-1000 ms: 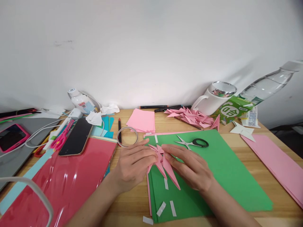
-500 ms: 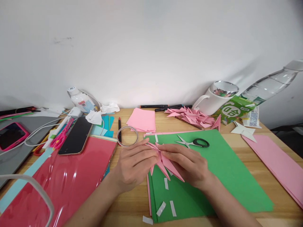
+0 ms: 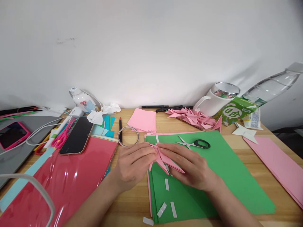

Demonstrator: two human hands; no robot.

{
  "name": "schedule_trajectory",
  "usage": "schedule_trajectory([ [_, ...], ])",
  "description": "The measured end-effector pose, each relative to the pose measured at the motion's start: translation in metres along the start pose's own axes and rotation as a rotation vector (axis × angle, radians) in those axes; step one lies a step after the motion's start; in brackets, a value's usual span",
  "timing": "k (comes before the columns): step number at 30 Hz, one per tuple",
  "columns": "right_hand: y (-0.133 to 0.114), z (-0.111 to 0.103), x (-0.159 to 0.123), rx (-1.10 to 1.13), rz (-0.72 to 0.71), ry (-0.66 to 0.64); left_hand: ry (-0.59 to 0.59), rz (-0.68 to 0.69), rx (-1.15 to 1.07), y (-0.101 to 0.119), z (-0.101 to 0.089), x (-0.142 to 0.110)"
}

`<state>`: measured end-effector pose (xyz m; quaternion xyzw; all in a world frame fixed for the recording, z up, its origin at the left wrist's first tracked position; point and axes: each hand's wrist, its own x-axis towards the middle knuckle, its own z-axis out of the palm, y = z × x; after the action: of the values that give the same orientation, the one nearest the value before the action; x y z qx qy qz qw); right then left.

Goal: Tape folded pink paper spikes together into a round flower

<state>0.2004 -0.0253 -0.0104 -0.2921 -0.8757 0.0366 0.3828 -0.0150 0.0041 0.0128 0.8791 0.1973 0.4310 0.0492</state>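
Pink folded paper has tipped since a second ago, so its longest point sits higher, and the right hand has come closer to the left hand. Both hands are close together, pinching the paper from its two sides. It is over the left part of the green paper.

At the back, a white mug has pink showing in its shiny rim, but I can't tell what is inside. A clear bottle tilts behind a green packet. A shiny clear bag has red paper in it.

That green packet has big white Chinese writing in the middle. The white bottle has small red letters, too tiny to read. A white charger has letters I can't make out. Blue print on a white packet is blurry too.
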Motion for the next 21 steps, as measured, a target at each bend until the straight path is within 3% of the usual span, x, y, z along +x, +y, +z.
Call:
schedule_trajectory([
  [13,-0.0029,0.0044,-0.0033,-0.017,0.054,-0.006,-0.002,0.001,-0.015,-0.0025,0.0003,-0.0024],
  [21,-0.0032,0.0007,-0.0001,-0.001,0.016,-0.017,0.0,0.018,-0.028,-0.001,0.0001,-0.0007],
])
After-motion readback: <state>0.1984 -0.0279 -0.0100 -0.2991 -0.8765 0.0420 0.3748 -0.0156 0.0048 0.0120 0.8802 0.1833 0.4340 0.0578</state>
